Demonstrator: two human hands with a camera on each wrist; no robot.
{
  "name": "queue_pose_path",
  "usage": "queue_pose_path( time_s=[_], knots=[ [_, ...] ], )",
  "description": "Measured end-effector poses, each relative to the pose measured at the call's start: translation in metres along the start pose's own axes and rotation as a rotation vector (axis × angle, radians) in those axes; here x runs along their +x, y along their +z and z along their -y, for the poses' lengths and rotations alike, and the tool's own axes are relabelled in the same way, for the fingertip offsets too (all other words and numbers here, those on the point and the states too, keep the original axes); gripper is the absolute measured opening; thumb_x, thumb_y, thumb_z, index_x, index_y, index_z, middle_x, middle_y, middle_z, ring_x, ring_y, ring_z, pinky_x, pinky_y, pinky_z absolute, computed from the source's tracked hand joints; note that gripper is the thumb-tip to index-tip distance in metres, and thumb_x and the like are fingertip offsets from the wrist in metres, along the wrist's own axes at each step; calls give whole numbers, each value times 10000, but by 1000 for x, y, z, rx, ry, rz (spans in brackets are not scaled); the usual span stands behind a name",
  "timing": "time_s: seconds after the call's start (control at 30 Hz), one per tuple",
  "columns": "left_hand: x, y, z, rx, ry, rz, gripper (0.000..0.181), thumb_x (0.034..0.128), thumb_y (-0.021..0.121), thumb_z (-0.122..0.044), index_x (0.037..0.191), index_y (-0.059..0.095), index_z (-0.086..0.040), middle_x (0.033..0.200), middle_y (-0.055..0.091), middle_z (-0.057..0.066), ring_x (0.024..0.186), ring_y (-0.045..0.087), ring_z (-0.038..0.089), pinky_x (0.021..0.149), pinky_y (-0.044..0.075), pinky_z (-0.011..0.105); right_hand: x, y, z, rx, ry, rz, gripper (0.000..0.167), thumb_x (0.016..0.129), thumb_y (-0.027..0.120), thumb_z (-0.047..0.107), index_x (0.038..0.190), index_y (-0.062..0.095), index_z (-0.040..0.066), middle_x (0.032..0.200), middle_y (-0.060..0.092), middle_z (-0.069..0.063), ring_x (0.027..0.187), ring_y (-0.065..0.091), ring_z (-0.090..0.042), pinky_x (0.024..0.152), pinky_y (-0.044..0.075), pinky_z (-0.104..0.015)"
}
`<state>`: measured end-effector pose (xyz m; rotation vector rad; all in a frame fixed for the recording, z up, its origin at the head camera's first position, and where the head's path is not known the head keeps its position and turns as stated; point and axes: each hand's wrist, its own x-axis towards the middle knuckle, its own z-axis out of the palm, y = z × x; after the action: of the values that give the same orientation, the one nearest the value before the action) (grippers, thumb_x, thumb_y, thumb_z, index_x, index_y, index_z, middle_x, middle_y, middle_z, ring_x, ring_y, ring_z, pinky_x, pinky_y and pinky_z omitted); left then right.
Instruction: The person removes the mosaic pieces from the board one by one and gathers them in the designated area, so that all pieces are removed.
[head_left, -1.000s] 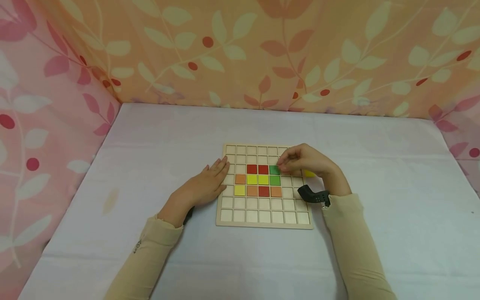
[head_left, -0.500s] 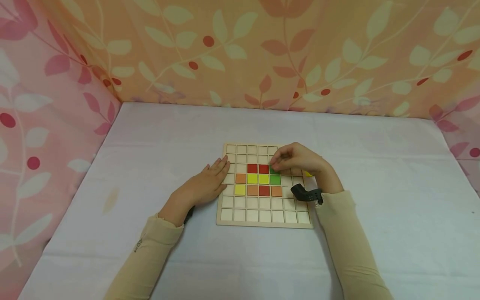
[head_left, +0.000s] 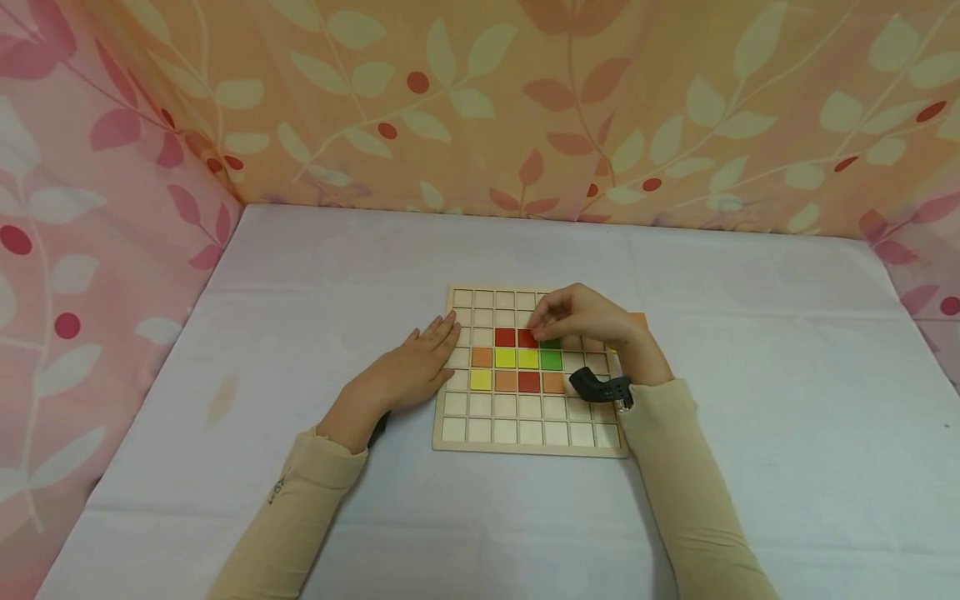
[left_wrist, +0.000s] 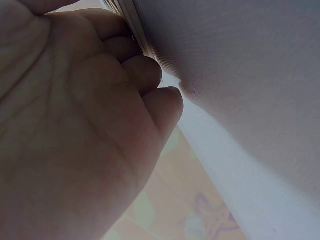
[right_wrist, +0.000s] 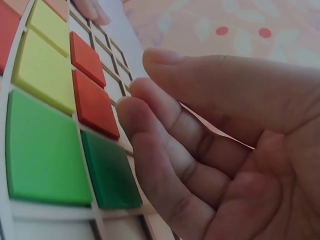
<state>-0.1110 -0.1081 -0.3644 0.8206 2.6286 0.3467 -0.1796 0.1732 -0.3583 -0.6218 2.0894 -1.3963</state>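
A wooden grid board [head_left: 525, 452] lies on the table with coloured tiles in its middle cells. The left hand [head_left: 397, 371] rests flat, fingertips on the board's left edge; in the left wrist view its palm [left_wrist: 75, 120] shows beside the edge. Over the top tile row, the right hand [head_left: 588, 321] has its fingertips by a red tile [head_left: 527, 337] and partly covers a dark green tile [head_left: 551, 343]. The right wrist view shows that hand [right_wrist: 225, 145] with bent fingers, thumb apart and nothing held, beside the dark green tile [right_wrist: 112, 172] and a red tile [right_wrist: 95, 107].
Beyond the board's right side, partly hidden by the right wrist, an orange piece [head_left: 639, 319] and a bit of yellow show. A white cloth [head_left: 337, 275] covers the table. Patterned curtains [head_left: 480, 108] stand behind and at both sides.
The right hand has moved left along the top tile row, from beside the dark green tile to the red one. An orange piece has come into sight behind its wrist. The left hand has stayed still.
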Motion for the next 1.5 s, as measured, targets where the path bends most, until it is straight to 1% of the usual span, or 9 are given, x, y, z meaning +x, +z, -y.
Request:
queue_pose_path(
  time_s=[0.1,0.3,0.5,0.7,0.93,1.13,1.5],
  knots=[
    [0,0,0,1,-1,2,634,1004,443,-220,1486,123,38,1564,-2,160,1432,36,288,1127,140,475,3,3,3,-9,1,-8,153,834,700,29,934,669,-82,891,680,-143,768,601,-182,723,494,-280],
    [0,0,0,1,-7,5,633,1004,442,-219,1486,124,39,1564,-2,162,1432,35,289,1128,136,474,10,7,6,-4,9,-17,128,832,701,30,925,677,-55,886,678,-120,781,609,-205,741,502,-288],
    [0,-1,-1,-11,-8,6,632,1003,443,-214,1486,123,38,1565,-1,161,1431,35,291,1128,132,477,17,9,7,22,-7,-6,131,834,691,3,930,667,-82,861,678,-109,769,613,-247,734,519,-297],
    [0,-1,-1,-23,-9,5,631,1004,443,-215,1488,124,33,1566,-2,156,1432,32,287,1130,126,471,22,12,9,-29,-21,-27,126,826,701,5,922,677,-72,828,686,-63,756,619,-226,708,508,-278],
    [-1,-3,-2,-24,-7,2,627,1002,447,-212,1484,135,40,1564,9,163,1431,40,293,1128,132,477,30,15,7,-42,-21,-40,126,821,692,-28,926,667,-94,845,689,-115,764,644,-213,710,520,-275],
    [-1,-3,-3,-19,-3,-1,626,1002,449,-211,1482,139,44,1563,11,168,1430,44,296,1126,137,482,34,19,5,-57,11,-49,124,809,703,-33,919,670,-81,839,679,-115,754,628,-195,706,518,-272],
    [0,0,-1,-16,-12,3,631,1003,446,-218,1487,128,33,1567,-3,153,1432,31,283,1129,130,475,36,24,4,-175,8,-49,111,800,722,-2,906,699,-25,793,667,-79,735,608,-189,694,505,-280]
  ],
)
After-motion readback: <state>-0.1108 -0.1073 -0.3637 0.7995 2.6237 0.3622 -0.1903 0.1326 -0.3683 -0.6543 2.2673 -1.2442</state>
